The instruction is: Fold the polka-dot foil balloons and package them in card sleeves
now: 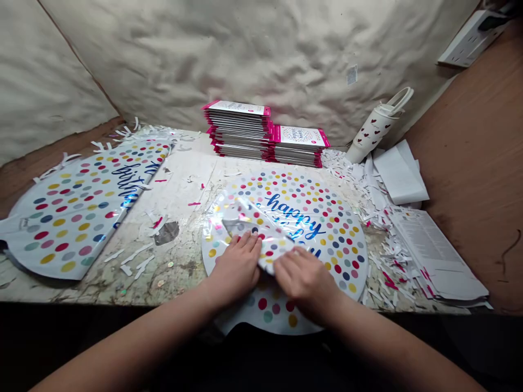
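A round foil balloon [343,234], white with coloured dots and blue "happy" lettering, lies flat in front of me. On top of it is a partly folded dotted foil balloon [278,247], creased into a narrow shape. My left hand [239,261] is closed on its left part, fingertips pressing the foil down. My right hand [306,277] has its fingers curled over the right end of the fold. Both thumbs are largely hidden. The near edge of the flat balloon hangs over the table edge.
More dotted foil balloons [77,212] lie at the left. Stacked pink-edged packets [239,130] stand at the back. A tumbler with hearts [371,130] leans at the right, near paper shreds [347,169], white paper [402,171] and printed sheets [437,253].
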A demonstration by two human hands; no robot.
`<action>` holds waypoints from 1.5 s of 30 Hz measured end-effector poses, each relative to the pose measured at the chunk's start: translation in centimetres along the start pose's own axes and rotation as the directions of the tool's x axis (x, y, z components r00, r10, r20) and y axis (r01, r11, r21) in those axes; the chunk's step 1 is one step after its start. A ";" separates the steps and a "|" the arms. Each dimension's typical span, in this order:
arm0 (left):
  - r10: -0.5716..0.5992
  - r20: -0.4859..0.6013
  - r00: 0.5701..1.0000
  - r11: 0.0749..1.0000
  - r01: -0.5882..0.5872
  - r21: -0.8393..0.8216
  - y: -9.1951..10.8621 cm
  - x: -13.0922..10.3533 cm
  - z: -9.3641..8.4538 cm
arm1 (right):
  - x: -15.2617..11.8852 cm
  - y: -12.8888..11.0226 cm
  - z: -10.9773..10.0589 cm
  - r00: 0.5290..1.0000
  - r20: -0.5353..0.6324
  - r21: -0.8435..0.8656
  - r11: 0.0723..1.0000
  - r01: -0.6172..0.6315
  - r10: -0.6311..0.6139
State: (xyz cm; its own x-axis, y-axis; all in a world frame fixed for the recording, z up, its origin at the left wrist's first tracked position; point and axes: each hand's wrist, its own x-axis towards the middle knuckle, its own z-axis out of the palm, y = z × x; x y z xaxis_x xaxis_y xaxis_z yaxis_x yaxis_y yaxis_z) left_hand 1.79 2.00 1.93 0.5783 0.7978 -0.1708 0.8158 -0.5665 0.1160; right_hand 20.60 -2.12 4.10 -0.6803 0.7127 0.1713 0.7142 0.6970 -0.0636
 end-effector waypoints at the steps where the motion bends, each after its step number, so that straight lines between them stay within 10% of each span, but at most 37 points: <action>1: 0.002 -0.010 1.000 1.000 -0.002 -0.004 -0.1 0.0 0.1 | -0.6 0.0 0.1 0.992 -0.083 0.052 0.994 0.097 -0.093; 3: 0.068 -0.010 0.998 0.996 -0.069 -0.062 -0.7 -0.2 0.5 | -2.2 0.6 0.8 0.970 -0.231 0.142 0.983 0.118 -0.083; 7: 0.226 -0.002 0.974 0.954 -0.222 -0.200 -1.7 -0.7 1.1 | -4.7 3.1 3.2 0.919 -0.192 0.310 0.910 -0.277 0.345; 15: 0.448 -0.079 0.891 0.869 -0.454 -0.194 -1.3 -1.3 1.9 | -3.8 4.2 3.7 0.976 -0.106 0.285 0.935 0.214 -0.191; 20: 0.175 -0.254 0.951 0.858 -0.274 -0.435 -2.1 -1.8 0.8 | -2.5 4.8 2.7 0.984 0.107 0.642 0.745 -0.179 0.144; 22: -0.044 -0.057 0.997 0.789 0.000 -0.615 -2.3 -0.6 -0.4 | -1.3 5.4 2.5 0.872 0.309 0.728 0.495 -0.474 0.379; 25: -0.237 0.323 0.916 0.620 0.399 -0.675 -2.4 2.3 -1.9 | 0.8 6.6 2.6 0.605 0.558 0.655 0.146 -0.741 0.568; 30: -0.249 0.410 0.878 0.576 0.474 -0.666 -1.9 5.6 -2.3 | 2.0 7.6 2.1 0.485 0.561 0.550 0.136 -0.824 0.671; 32: -0.252 0.409 0.877 0.569 0.476 -0.671 -1.6 5.9 -2.2 | 2.1 6.9 1.9 0.531 0.374 0.520 0.303 -0.799 0.760; 34: -0.263 0.409 0.874 0.548 0.484 -0.682 -1.5 5.9 -2.2 | 2.4 5.8 2.2 0.691 0.127 0.407 0.597 -0.691 0.712; 37: -0.287 0.404 0.869 0.482 0.495 -0.722 -1.9 5.2 -2.8 | 3.1 4.6 3.5 0.854 0.107 0.215 0.826 -0.521 0.510; 45: -0.182 0.628 0.756 -0.070 0.627 -0.776 -2.3 3.6 -4.8 | 3.9 4.5 5.3 0.831 0.164 0.247 0.793 -0.556 0.532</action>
State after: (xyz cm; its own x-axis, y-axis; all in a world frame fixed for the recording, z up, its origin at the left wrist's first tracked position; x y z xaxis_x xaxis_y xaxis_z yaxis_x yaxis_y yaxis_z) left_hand 1.98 7.17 5.75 0.2861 0.5769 -0.7650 0.3092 0.7001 0.6436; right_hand 20.31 4.17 -0.68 -0.2124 0.9758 -0.0523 0.9044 0.1761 -0.3886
